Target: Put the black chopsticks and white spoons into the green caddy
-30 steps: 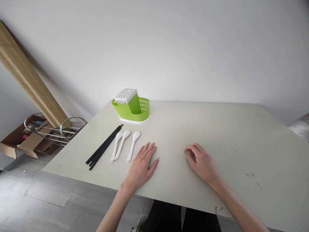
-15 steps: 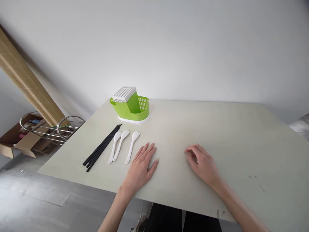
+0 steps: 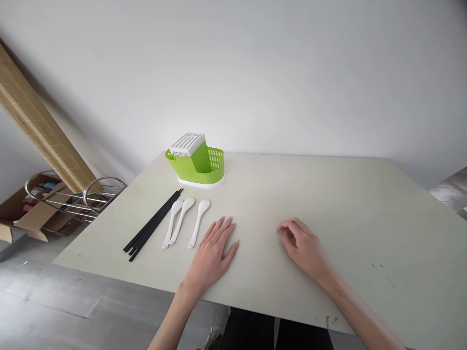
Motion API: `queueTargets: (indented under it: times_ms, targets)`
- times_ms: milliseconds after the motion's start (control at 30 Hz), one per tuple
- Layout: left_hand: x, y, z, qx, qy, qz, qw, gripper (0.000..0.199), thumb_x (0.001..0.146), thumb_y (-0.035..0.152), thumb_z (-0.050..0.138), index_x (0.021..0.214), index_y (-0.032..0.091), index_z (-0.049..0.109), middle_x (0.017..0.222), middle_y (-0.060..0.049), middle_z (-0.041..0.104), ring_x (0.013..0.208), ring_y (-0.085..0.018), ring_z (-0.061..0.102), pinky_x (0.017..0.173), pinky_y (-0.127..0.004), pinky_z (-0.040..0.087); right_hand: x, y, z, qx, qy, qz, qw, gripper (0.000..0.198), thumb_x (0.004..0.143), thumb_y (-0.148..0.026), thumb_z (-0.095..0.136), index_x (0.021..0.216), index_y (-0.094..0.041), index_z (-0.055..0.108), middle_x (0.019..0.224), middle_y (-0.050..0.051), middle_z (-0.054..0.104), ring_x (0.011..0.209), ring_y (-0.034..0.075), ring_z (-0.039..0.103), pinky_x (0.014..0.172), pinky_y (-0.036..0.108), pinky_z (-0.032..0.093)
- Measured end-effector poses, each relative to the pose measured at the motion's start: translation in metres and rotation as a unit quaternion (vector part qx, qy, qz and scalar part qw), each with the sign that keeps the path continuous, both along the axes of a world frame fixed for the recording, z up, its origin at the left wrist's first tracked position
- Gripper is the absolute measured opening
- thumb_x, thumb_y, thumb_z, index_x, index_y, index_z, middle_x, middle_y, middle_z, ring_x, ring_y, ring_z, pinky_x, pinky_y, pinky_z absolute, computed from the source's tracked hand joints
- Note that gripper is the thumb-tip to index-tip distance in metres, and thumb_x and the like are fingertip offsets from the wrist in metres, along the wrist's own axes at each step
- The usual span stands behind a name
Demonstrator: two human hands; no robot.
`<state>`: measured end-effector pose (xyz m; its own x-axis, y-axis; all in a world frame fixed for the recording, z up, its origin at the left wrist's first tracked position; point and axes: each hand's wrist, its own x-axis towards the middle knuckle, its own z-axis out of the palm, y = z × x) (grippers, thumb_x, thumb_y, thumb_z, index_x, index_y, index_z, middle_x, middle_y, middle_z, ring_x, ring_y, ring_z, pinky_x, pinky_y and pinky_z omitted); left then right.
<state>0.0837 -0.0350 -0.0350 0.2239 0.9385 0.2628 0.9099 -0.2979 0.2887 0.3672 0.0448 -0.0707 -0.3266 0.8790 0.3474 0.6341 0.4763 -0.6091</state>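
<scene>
My left hand (image 3: pixel 211 255) lies flat, palm down on the table with its fingers stretched out and the thumb apart; it holds nothing. Just left of it is a white spoon (image 3: pixel 200 221), and beyond that two more white spoons (image 3: pixel 183 218) (image 3: pixel 172 221) lie close together. Several black chopsticks (image 3: pixel 153 224) rest in a slanting bundle left of the spoons. Farther back stands a green cutlery holder (image 3: pixel 189 167) with a slotted white top and a white base. On the right, my right hand (image 3: pixel 302 245) rests on the table, its fingers loosely curled in towards the thumb, nothing visible in it.
A pale table (image 3: pixel 328 194) reaches back to a white wall (image 3: pixel 277 82). Off its left side are a metal rack (image 3: pixel 89 194), an open cardboard box (image 3: pixel 32 214) and a long leaning wooden board (image 3: pixel 40 116). Dark marks show on the tabletop near my right forearm.
The view has shifted slightly. Both hands keep the same pose, and the spoons, chopsticks and holder stay in place on the table.
</scene>
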Motion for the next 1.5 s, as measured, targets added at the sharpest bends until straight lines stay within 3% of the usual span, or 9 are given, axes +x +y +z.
queueTargets:
  times_ms: [433, 1500]
  targets:
    - [-0.0090, 0.0061, -0.0074, 0.037, 0.008, -0.010, 0.999, 0.055, 0.109, 0.041, 0.049, 0.163, 0.035, 0.038, 0.168, -0.002, 0.045, 0.158, -0.028, 0.036, 0.128, -0.056, 0.039, -0.0057, 0.0063, 0.0068, -0.006, 0.016, 0.007, 1.000, 0.019, 0.095, -0.014, 0.046, 0.099, -0.025, 0.061, 0.101, 0.003, 0.068, 0.079, 0.018, 0.067, 0.074, 0.033, 0.053]
    - [-0.0092, 0.0050, -0.0053, 0.027, 0.009, 0.005, 1.000, 0.050, 0.109, 0.043, 0.049, 0.158, 0.032, 0.046, 0.166, -0.001, 0.049, 0.157, -0.026, 0.038, 0.129, -0.052, 0.038, -0.0057, 0.0081, 0.0032, -0.028, 0.047, 0.012, 0.998, 0.020, 0.093, -0.013, 0.048, 0.098, -0.025, 0.062, 0.102, 0.004, 0.068, 0.085, 0.019, 0.066, 0.074, 0.033, 0.051]
